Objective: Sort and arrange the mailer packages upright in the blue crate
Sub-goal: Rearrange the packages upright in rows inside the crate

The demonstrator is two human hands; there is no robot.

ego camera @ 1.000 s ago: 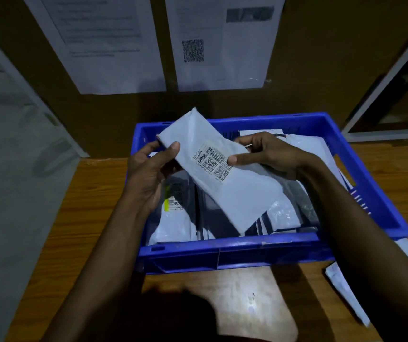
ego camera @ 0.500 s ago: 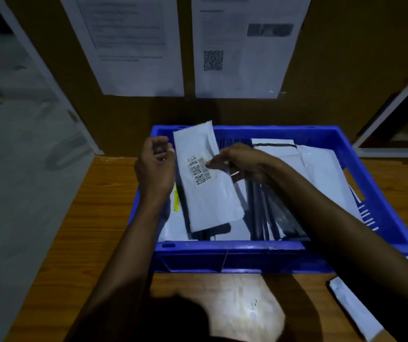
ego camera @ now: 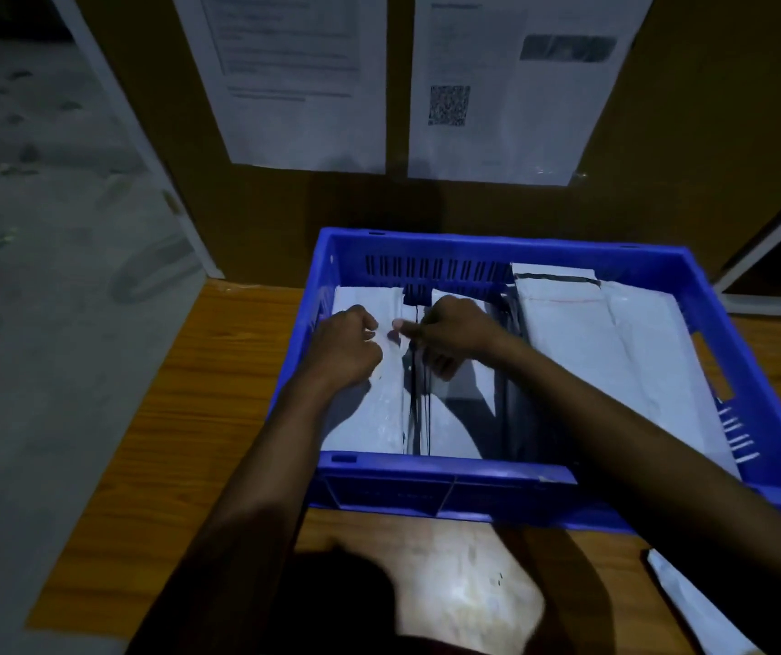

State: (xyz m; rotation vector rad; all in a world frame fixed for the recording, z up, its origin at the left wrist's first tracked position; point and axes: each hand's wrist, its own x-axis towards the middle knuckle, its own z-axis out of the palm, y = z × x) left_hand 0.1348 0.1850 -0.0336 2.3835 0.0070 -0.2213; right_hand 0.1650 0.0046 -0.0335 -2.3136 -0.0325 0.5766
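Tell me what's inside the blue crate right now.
Mailer packages, white and grey, fill the blue crate, several standing on edge where the left hand and right hand reach in. Its floor is covered.

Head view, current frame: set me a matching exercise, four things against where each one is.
Things
1 blue plastic crate
2 white paper sheet with QR code
3 loose white mailer package
4 left hand

Places
A inside the crate's left end
B on the brown wall
C on the wooden table, in front of the wall
D flat beside the crate, lower right

Pairs: 1-C, 2-B, 3-D, 4-A
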